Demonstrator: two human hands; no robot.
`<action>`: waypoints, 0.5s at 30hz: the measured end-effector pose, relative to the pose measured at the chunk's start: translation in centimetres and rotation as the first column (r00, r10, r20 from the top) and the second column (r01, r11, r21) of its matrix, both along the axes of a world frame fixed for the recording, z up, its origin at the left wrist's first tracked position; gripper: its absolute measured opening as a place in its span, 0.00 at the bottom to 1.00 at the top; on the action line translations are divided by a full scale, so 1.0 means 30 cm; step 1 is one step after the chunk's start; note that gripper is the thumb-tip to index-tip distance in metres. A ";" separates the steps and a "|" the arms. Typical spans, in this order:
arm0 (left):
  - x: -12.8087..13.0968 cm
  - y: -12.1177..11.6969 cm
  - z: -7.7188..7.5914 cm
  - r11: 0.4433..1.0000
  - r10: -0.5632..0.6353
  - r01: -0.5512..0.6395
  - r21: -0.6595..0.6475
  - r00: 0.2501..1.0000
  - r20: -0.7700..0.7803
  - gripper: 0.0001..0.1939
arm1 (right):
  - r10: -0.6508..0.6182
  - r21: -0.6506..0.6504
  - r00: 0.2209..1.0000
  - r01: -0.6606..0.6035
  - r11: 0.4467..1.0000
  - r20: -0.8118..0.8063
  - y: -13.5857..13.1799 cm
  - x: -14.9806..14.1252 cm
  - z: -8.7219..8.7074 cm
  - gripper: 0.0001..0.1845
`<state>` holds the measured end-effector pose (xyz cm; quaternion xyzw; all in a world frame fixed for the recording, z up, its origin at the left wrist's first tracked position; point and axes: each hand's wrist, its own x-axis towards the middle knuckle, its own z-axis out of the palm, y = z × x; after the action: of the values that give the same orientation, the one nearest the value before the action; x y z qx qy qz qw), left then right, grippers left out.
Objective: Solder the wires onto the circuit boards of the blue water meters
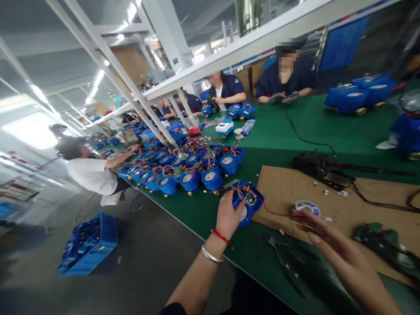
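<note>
My left hand [229, 214] is closed around a blue water meter [252, 199] at the table's front edge. The meter's top housing is open, with coloured wires and a small board showing. A thin red and black wire [275, 213] runs from it toward my right hand [337, 249]. That hand hovers over the cardboard, fingers stretched and thumb apart; its fingertips are by the wire's far end, and I cannot tell whether they touch it. Just behind the fingertips lies a solder spool [307, 207]. Pliers [285, 258] with dark handles lie below, between my hands.
Rows of blue meters [190, 177] with loose wiring stand to the left. A cardboard sheet [278, 183] bears a black tool holder [311, 166] and a green tool [380, 245]. Co-workers [288, 78] sit across the green table [278, 127]. A blue crate [108, 232] is on the floor.
</note>
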<state>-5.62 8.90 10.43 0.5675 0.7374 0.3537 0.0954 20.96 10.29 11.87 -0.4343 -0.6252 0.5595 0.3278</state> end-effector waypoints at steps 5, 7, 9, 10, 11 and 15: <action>-0.006 -0.010 0.019 0.996 -0.054 0.051 -0.069 0.998 -0.030 0.24 | 0.010 -0.028 0.999 -0.012 1.000 -0.046 -0.020 0.034 -0.010 0.29; 0.002 -0.024 0.028 0.996 -0.050 0.046 -0.079 0.997 -0.054 0.24 | 0.028 -0.017 0.998 -0.029 0.999 -0.060 -0.025 0.043 -0.019 0.29; 0.012 -0.038 0.038 0.996 -0.042 0.036 -0.077 0.996 -0.080 0.24 | 0.044 -0.003 0.997 -0.045 0.999 -0.067 -0.029 0.047 -0.029 0.29; 0.014 -0.043 0.043 0.997 -0.041 0.034 -0.074 0.995 -0.087 0.24 | 0.049 0.004 0.997 -0.049 0.999 -0.060 -0.030 0.048 -0.032 0.29; 0.015 -0.043 0.049 0.997 -0.045 0.039 -0.070 0.995 -0.085 0.24 | 0.053 0.008 0.997 -0.053 0.999 -0.047 -0.030 0.047 -0.035 0.29; -0.005 0.010 0.070 0.996 0.006 -0.003 -0.085 0.999 0.035 0.21 | 0.086 0.004 0.996 -0.086 0.996 -0.004 -0.026 0.036 -0.037 0.31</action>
<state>-5.78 9.19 12.52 0.5549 0.7513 0.3322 0.1315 22.05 9.52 10.77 -0.4052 -0.6439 0.5726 0.3055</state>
